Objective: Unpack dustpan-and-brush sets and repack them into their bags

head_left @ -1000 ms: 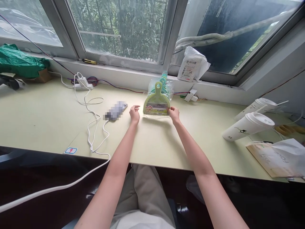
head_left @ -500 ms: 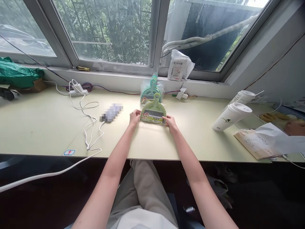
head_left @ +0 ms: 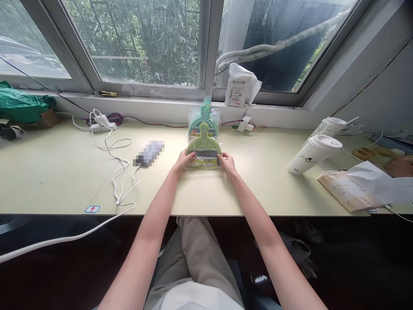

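Observation:
A packaged green dustpan-and-brush set [head_left: 204,146] stands on the table in front of me, handle up, with a dark brush and a printed label across its lower part. My left hand [head_left: 183,160] is closed on its left edge, fingers over the front. At the opposite edge, my right hand [head_left: 226,162] grips the set between thumb and fingers. Right behind it, partly hidden, are several teal dustpan sets [head_left: 204,114] in clear plastic, lined up one behind another.
On the pale table [head_left: 206,193], white cables [head_left: 121,172] and a blurred-out device [head_left: 149,153] lie left. Lidded white cups [head_left: 314,154] and a paper bag [head_left: 351,189] stand right, near another person's hand [head_left: 399,166]. A wrapped box [head_left: 240,88] rests on the windowsill.
My left fingers have come further over the front of the green dustpan set's left edge. The right hand keeps its hold at the other edge. The view has shifted slightly.

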`<action>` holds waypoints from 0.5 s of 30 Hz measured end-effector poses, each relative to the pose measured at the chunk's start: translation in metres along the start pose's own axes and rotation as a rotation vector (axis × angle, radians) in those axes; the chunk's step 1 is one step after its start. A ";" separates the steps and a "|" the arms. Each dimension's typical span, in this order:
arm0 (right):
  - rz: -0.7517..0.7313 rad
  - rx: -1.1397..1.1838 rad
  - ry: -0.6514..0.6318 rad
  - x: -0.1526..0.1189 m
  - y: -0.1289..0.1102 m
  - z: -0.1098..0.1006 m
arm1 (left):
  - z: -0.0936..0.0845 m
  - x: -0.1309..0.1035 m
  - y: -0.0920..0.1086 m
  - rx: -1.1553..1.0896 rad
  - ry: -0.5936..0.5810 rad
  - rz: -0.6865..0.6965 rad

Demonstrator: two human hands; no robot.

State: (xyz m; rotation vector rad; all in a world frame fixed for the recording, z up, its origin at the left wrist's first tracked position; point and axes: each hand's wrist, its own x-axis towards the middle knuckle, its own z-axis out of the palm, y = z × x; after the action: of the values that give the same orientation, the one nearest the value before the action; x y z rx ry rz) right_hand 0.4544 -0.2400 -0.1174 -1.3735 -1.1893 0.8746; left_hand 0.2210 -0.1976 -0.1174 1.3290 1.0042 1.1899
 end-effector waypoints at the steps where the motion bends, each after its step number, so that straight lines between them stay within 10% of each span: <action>1: -0.075 -0.043 0.065 -0.003 -0.002 0.002 | 0.002 -0.001 0.000 -0.013 0.028 0.000; 4: -0.342 -0.151 0.081 -0.014 -0.009 0.013 | 0.006 -0.001 -0.001 -0.060 0.162 0.008; 7: -0.454 -0.186 -0.204 -0.025 -0.011 0.030 | 0.011 0.000 0.001 -0.141 0.242 0.044; 10: -0.312 -0.068 -0.306 -0.027 -0.009 0.042 | 0.016 -0.003 0.005 -0.173 0.243 0.093; 15: 0.039 0.347 -0.098 -0.014 -0.007 0.035 | 0.025 -0.015 0.017 -0.177 0.072 0.117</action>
State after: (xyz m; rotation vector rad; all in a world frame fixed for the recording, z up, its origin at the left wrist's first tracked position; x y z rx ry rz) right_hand 0.4159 -0.2452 -0.1174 -1.0850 -1.0285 1.1292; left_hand 0.2427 -0.2187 -0.1016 1.2256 0.8599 1.3908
